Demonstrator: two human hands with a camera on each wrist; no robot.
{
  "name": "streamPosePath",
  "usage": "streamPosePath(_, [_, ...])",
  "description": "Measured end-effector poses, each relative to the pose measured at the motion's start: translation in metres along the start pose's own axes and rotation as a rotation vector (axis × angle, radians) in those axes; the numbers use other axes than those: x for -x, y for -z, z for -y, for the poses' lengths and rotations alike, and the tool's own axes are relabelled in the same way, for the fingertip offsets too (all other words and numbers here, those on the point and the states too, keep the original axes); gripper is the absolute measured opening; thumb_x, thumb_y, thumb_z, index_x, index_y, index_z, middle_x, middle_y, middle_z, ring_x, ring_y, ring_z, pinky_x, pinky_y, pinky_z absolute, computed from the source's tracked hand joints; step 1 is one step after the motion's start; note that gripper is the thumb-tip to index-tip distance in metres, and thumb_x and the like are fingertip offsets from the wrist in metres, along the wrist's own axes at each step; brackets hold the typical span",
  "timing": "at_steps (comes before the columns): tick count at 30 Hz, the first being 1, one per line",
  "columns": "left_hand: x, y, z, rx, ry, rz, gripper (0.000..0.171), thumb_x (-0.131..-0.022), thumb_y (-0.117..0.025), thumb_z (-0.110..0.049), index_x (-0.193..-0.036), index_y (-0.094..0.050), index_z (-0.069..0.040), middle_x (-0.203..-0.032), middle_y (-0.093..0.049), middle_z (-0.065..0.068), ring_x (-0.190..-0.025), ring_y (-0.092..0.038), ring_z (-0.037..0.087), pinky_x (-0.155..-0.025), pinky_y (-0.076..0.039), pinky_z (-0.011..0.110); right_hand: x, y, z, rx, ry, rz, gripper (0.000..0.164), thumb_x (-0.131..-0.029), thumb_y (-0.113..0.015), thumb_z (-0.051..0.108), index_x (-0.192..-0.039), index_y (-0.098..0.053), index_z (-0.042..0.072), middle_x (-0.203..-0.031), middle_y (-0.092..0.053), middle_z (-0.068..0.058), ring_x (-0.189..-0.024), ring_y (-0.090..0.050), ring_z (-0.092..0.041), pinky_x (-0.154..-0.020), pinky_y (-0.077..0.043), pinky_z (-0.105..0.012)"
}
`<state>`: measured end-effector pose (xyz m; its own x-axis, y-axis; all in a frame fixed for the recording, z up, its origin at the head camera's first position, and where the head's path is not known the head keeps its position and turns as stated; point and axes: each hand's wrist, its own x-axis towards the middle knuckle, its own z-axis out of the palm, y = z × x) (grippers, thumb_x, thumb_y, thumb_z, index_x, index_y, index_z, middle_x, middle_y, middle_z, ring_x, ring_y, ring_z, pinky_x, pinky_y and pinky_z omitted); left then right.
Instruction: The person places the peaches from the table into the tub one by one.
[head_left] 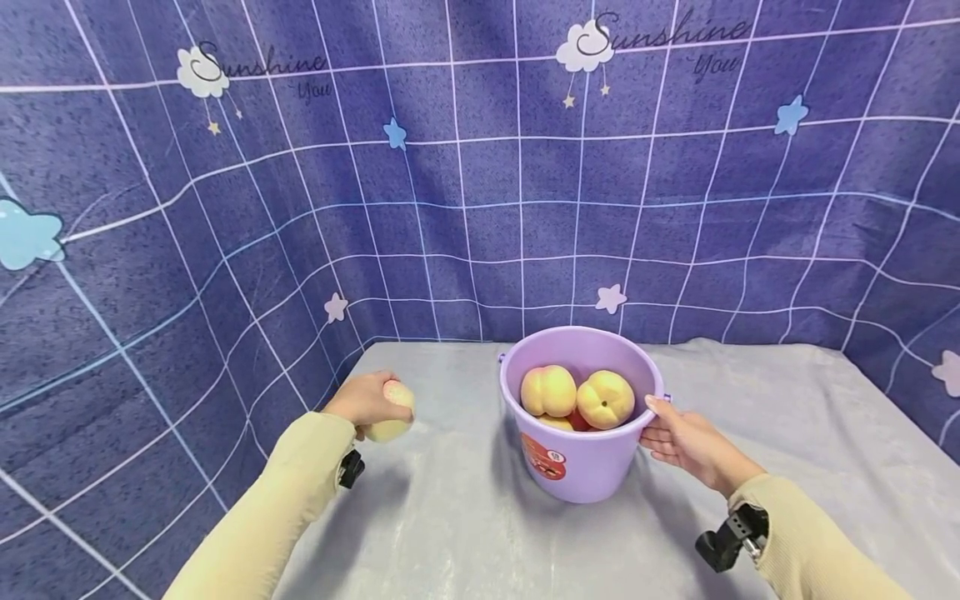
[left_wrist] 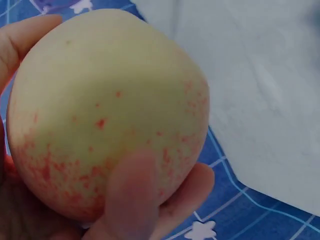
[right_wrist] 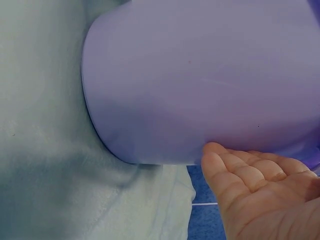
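Observation:
On the left in the head view, my left hand (head_left: 365,400) grips a pale yellow peach (head_left: 392,414) above the table. Up close in the left wrist view, red speckles cover the lower part of this peach (left_wrist: 107,100), and fingers wrap its sides. A lilac bucket (head_left: 592,462) stands at the middle of the table, with a red label on its front. Several yellow peaches (head_left: 549,392) lie inside it, the lower ones partly hidden. My right hand (head_left: 693,442) holds the bucket's right rim, thumb on the edge and fingers along the outer wall.
A light grey cloth covers the table (head_left: 450,517). Behind it and along both sides hangs a blue-purple curtain (head_left: 487,183) with a grid, stars and clouds. Small knobs (head_left: 667,397) stick out from the bucket's sides near the rim.

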<state>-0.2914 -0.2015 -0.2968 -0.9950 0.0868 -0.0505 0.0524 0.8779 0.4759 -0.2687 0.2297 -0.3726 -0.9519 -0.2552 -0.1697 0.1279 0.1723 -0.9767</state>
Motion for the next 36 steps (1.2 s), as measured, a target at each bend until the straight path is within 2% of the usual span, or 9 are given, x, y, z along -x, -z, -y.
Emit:
streamPosePath(6, [-0.002, 0.002, -0.014, 0.05, -0.015, -0.011, 0.057, -0.066, -0.074, -0.028, -0.116, -0.055, -0.007, -0.087, -0.059, 0.012, -0.046, -0.048, 0.016, -0.037, -0.041, 0.025, 0.0, 0.0, -0.001, 0.0, 0.002, -0.005, 0.078, -0.102, -0.025, 0.042, -0.133, -0.021, -0.029, -0.135, -0.031, -0.042, -0.125, -0.041, -0.046, -0.101, -0.039, -0.048])
streamPosePath(14, [-0.007, -0.004, -0.041, 0.07, -0.087, -0.031, 0.056, -0.065, -0.075, -0.03, -0.115, -0.057, -0.01, -0.094, -0.06, 0.012, -0.063, -0.059, 0.023, -0.037, -0.045, 0.028, 0.003, 0.004, 0.002, -0.004, -0.004, -0.025, 0.078, -0.102, -0.025, 0.043, -0.133, -0.02, -0.029, -0.135, -0.03, -0.042, -0.125, -0.041, -0.046, -0.101, -0.038, -0.048])
streamPosePath(19, [-0.01, -0.005, -0.058, 0.149, -0.137, -0.034, 0.057, -0.07, -0.075, -0.027, -0.119, -0.055, -0.008, -0.104, -0.059, 0.018, -0.071, -0.061, 0.027, -0.04, -0.048, 0.031, 0.003, -0.002, 0.001, -0.033, -0.01, -0.059, 0.078, -0.102, -0.029, 0.042, -0.134, -0.022, -0.028, -0.134, -0.033, -0.041, -0.123, -0.045, -0.044, -0.098, -0.042, -0.046])
streamPosePath(23, [-0.012, -0.003, -0.073, 0.209, -0.163, -0.041, 0.054, -0.072, -0.075, -0.024, -0.118, -0.054, -0.006, -0.106, -0.059, 0.02, -0.07, -0.062, 0.028, -0.041, -0.049, 0.032, 0.001, -0.008, -0.002, -0.04, -0.008, -0.062, 0.077, -0.102, -0.03, 0.042, -0.134, -0.023, -0.028, -0.134, -0.034, -0.041, -0.123, -0.046, -0.044, -0.098, -0.042, -0.046])
streamPosePath(29, [-0.015, -0.004, -0.102, 0.211, -0.185, -0.049, 0.051, -0.071, -0.077, -0.025, -0.115, -0.056, -0.011, -0.104, -0.06, 0.015, -0.068, -0.061, 0.025, -0.04, -0.048, 0.031, 0.001, -0.008, -0.004, -0.03, -0.008, -0.058, 0.077, -0.102, -0.028, 0.042, -0.134, -0.023, -0.028, -0.134, -0.034, -0.041, -0.124, -0.043, -0.046, -0.1, -0.04, -0.048])
streamPosePath(36, [-0.018, -0.009, -0.131, 0.201, -0.232, -0.016, 0.052, -0.07, -0.077, -0.025, -0.116, -0.056, -0.012, -0.104, -0.06, 0.015, -0.073, -0.061, 0.026, -0.04, -0.047, 0.029, 0.002, -0.006, -0.001, -0.034, -0.01, -0.066, 0.078, -0.102, -0.029, 0.043, -0.133, -0.023, -0.028, -0.134, -0.034, -0.04, -0.123, -0.045, -0.044, -0.099, -0.042, -0.047])
